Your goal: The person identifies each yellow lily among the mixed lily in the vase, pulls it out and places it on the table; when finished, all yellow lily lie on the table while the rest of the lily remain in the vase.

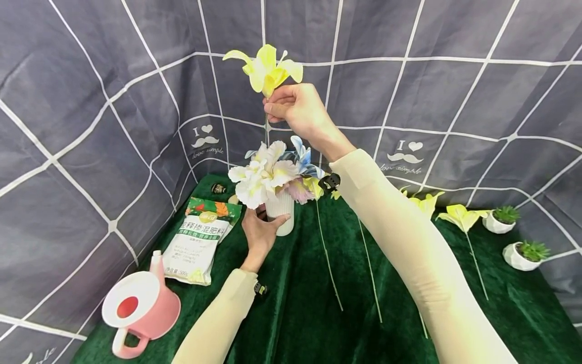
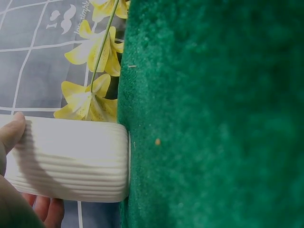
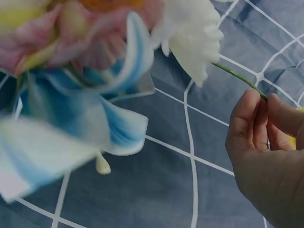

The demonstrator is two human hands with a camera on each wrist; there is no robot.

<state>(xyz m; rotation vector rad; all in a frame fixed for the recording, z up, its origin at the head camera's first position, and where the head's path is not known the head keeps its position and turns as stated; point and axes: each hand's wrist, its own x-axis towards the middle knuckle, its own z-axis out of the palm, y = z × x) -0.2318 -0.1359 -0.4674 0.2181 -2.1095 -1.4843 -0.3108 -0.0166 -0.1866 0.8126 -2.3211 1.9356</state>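
Observation:
My left hand grips a white ribbed vase standing on the green cloth. In the left wrist view the thumb lies on one side of the vase and fingers show on the other. White flowers, blue-and-white flowers and a pink bloom fill its top. Above them my right hand pinches the stem of a yellow lily just under the bloom. The green stem runs down behind the white petals, which hide its lower end.
A pink watering can and a fertilizer bag stand left. Several long-stemmed yellow lilies lie to the right, some partly behind my right arm. Two potted succulents sit far right. A small dark figurine is behind the bag.

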